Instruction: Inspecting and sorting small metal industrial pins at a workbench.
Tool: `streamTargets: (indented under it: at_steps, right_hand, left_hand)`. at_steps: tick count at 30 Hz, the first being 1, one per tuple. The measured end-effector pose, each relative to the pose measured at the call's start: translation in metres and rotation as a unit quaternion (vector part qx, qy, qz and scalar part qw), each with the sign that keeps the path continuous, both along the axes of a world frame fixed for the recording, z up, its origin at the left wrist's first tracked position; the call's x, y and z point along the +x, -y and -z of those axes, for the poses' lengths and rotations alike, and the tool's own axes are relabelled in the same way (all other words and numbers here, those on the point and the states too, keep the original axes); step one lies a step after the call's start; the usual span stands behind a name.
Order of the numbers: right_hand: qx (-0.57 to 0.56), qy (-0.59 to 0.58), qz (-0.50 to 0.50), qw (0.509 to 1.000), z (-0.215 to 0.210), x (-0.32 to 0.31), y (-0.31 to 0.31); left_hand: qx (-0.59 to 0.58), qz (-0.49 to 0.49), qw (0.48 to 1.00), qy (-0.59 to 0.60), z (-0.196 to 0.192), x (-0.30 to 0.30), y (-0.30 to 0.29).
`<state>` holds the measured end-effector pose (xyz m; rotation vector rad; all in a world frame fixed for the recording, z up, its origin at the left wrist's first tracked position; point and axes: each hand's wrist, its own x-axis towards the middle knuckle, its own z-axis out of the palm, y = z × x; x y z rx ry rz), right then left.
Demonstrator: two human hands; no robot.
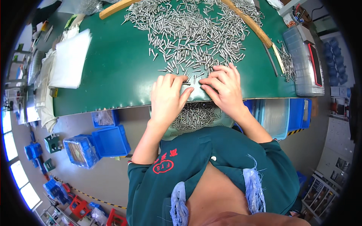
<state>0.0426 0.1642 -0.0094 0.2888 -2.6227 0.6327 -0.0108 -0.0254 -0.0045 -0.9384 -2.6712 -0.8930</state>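
A large heap of small silvery metal pins (192, 32), each with a narrower end, covers the far middle of the green tabletop (117, 67). At the near tip of the heap my left hand (166, 94) rests by the table edge, fingers curved and thumb apart; a pin lies against its index fingertip. Opposite it, my right hand (226, 88) has its fingers spread and bent, their tips at the heap's near right side. A few loose pins (196, 76) lie between the hands. Below the edge, a pale green basket (228, 120) holds many more pins.
Wooden bars (250, 24) flank the heap. White sheets (71, 58) lie at the left; a clear plastic box (301, 56) and a smaller pile of pins (287, 62) sit at the right. Blue bins (111, 141) stand on the floor.
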Motion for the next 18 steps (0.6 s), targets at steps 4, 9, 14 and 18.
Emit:
streamTargets:
  at_steps: [4, 9, 14, 18]
  right_hand:
    - [-0.001, 0.006, -0.014, 1.000, 0.0014, 0.0007, 0.0003]
    - [-0.007, 0.016, -0.023, 1.000, 0.0003, 0.0017, 0.0024]
    - [-0.002, 0.025, -0.019, 1.000, -0.0021, -0.0045, 0.0069]
    - [0.011, 0.010, -0.009, 1.000, -0.0040, -0.0057, 0.0050]
  left_hand:
    - [0.007, 0.007, 1.000, -0.012, 0.0022, 0.0019, -0.0018]
    - [0.024, 0.039, 0.999, 0.006, -0.0006, 0.0057, 0.0002]
    - [-0.001, 0.021, 1.000, 0.017, -0.0019, 0.0079, -0.0017]
    - [0.001, 0.024, 1.000, 0.014, 0.0010, 0.0068, 0.0024]
